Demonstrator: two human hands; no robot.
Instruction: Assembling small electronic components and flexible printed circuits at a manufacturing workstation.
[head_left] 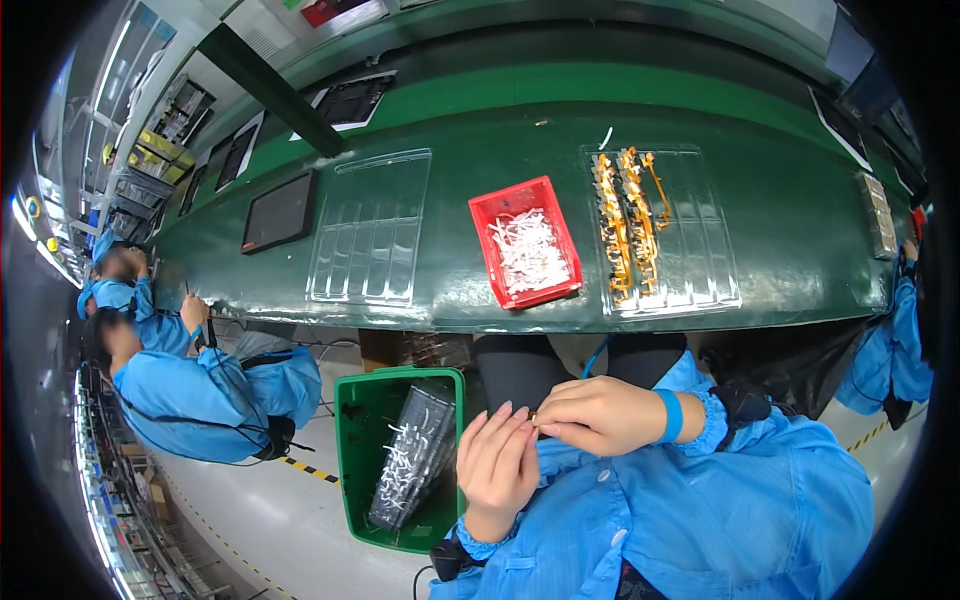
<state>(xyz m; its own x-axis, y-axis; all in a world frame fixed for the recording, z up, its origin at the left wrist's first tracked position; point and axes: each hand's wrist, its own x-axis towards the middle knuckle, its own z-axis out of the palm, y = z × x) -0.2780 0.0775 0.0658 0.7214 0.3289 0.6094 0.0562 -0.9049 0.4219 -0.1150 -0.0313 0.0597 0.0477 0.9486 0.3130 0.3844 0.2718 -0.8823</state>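
Observation:
My left hand (497,462) and my right hand (608,415) meet in front of my body, past the near edge of the bench. Between their fingertips is a small brownish-gold part (534,419), mostly hidden, so its kind cannot be told. The right thumb and forefinger pinch it, and the left fingers, held together, close on its other side. Ahead on the bench, a clear plastic tray (700,250) carries two rows of orange flexible circuit strips (638,225). Left of it stands a red bin (484,250) heaped with small white strips (528,250).
A green bin (350,470) below the bench edge holds a dark tray (415,440) with white scraps. Another clear tray (365,230) and a dark tablet-like panel (280,212) lie on the green bench (455,150). Co-workers in blue sit left (200,395) and right (880,350).

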